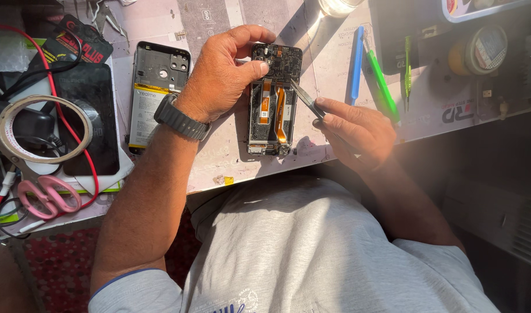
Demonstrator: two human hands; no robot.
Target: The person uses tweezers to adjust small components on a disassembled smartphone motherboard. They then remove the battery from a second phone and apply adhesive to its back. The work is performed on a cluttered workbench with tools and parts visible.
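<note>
Opened phone (272, 101), back removed, orange flex cables exposed, lies on the pale work mat (329, 64). Our left hand (222, 75) pins its upper corner; our right hand (352, 130) pinches metal tweezers (305, 98), tips inside. We judge light, steady pressure and a low angle best.

Grey short-sleeve tee, blue trim at sleeve edge. Dark ribbed-strap watch (181, 118) just behind left hand (222, 72). Right hand (355, 130), wrist bare.

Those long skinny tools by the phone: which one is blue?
The blue pry tool, leftmost of the three and nearest the opened phone. The two beside it are green.
</note>
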